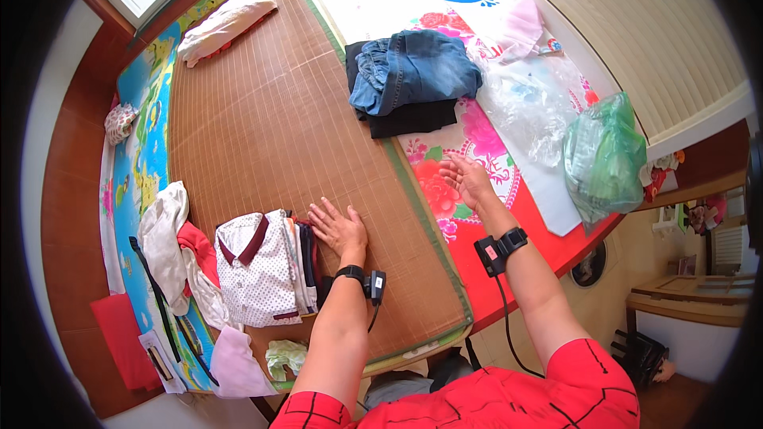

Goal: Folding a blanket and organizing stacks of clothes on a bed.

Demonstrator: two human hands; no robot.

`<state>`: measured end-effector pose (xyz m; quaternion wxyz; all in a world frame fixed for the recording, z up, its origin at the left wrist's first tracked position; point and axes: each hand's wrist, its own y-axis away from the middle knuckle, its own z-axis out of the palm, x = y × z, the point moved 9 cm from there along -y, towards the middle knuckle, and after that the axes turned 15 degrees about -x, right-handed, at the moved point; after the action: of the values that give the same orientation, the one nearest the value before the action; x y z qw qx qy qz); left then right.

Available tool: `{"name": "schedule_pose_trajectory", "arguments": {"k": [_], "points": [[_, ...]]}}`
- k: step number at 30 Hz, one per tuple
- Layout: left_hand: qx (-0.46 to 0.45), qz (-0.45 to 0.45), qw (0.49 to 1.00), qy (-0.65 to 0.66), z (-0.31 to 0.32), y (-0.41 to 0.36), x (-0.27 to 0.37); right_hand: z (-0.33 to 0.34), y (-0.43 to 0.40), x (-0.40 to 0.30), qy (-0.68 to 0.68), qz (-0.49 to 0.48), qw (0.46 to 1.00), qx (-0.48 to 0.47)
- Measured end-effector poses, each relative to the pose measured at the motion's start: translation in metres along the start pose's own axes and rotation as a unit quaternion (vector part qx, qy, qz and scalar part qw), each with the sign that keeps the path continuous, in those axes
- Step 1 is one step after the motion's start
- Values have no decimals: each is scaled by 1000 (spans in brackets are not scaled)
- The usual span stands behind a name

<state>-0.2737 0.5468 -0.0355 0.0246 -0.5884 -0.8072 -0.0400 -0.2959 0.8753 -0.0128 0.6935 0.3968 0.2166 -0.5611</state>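
My left hand (341, 227) is empty with its fingers spread, low over or on the brown woven mat (262, 131). Just left of it sits a stack of folded clothes, topped by a white patterned shirt (262, 286) with a dark red collar. My right hand (468, 180) hovers with fingers loosely apart over the red floral sheet (438, 185), holding nothing. Beyond that hand lies a pile of folded blue jeans (417, 71) on black garments (414, 120), across the mat's green edge.
A green plastic bag (605, 158) and clear plastic wrapping (530, 107) lie at the right. White garments (164, 244), a black belt (158, 292) and pink cloth (238, 363) lie at the left. A bundled white garment (229, 24) rests at the mat's far end.
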Motion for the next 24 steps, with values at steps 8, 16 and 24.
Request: {"name": "schedule_pose_trajectory", "arguments": {"k": [8, 16, 24], "points": [[-4, -14, 1000, 10, -6, -7, 7, 25, -156, -15, -172, 27, 983, 62], [-18, -20, 999, 28, -2, -9, 4, 27, -203, -13, -187, -20, 960, 206], [-24, -17, 999, 37, -3, -9, 5, 25, -105, -110, -150, -111, 982, -9]]}}
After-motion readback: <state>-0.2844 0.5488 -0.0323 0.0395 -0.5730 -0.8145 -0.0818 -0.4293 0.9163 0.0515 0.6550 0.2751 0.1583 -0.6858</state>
